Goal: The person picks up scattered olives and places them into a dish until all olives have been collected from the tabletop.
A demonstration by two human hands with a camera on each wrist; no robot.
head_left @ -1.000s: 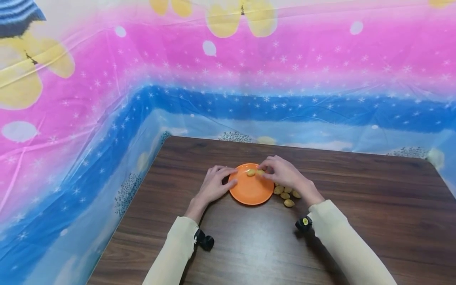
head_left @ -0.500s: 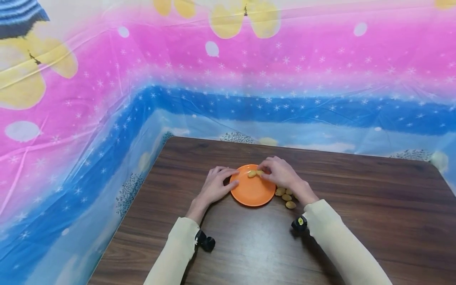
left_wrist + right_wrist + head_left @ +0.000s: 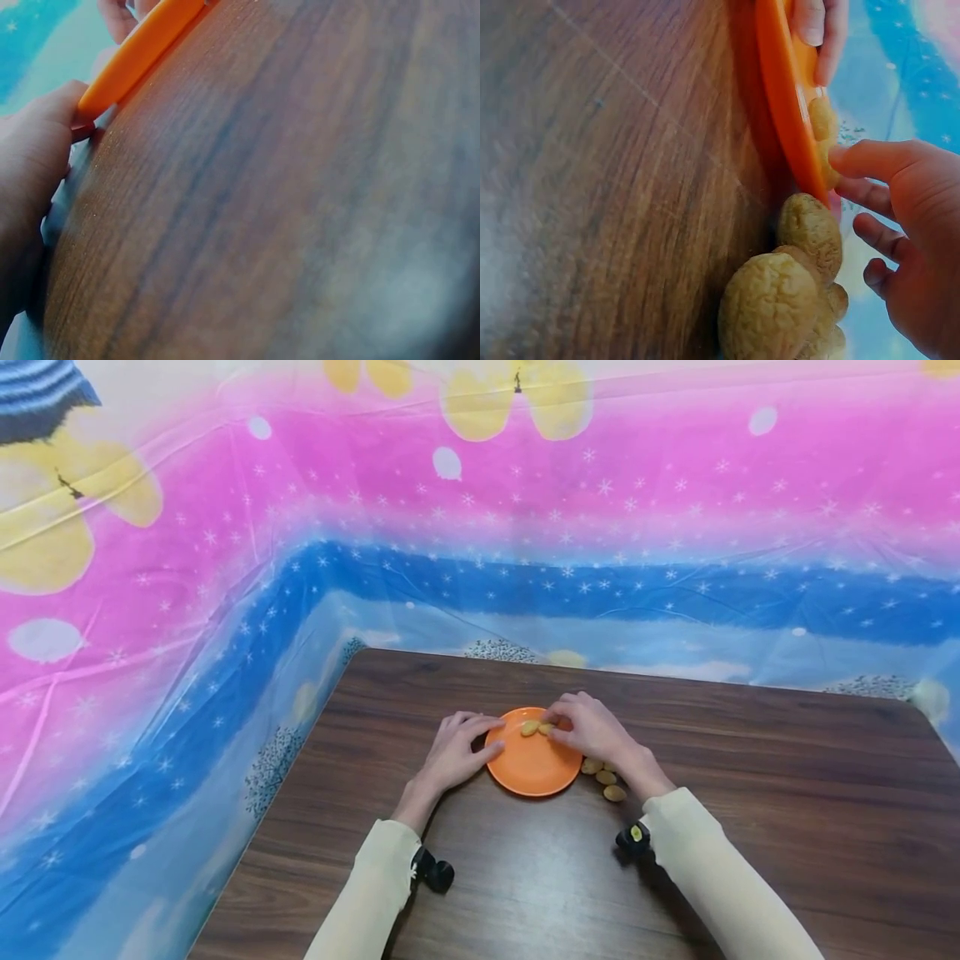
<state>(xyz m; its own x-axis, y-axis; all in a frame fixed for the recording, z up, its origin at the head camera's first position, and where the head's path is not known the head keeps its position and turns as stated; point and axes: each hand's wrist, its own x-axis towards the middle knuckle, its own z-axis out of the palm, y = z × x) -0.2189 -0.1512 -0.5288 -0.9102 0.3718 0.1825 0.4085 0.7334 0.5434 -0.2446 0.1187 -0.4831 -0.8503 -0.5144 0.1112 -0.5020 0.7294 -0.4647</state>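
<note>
On the table lies an orange plate (image 3: pixel 534 772). My left hand (image 3: pixel 454 750) holds its left rim, thumb and index finger reaching over the edge. Over the plate's far right part, my right hand (image 3: pixel 594 727) pinches a small wrinkled yellow-brown oval piece (image 3: pixel 544 728), like a dried fruit, between thumb and fingers. Right beside it on the plate lies another oval piece (image 3: pixel 529 727). In the right wrist view, my right thumb (image 3: pixel 851 156) is against the held piece, and several similar wrinkled pieces (image 3: pixel 769 307) sit near the plate's rim.
Several more oval pieces (image 3: pixel 606 777) lie on the dark wooden table (image 3: pixel 525 877) right of the plate, partly hidden under my right wrist. A colourful patterned cloth (image 3: pixel 645 527) hangs behind the table and along its left side.
My right hand has shifted slightly, bringing its piece close against the one on the plate. The left hand stays on the rim, and the whole view has drifted a little.
</note>
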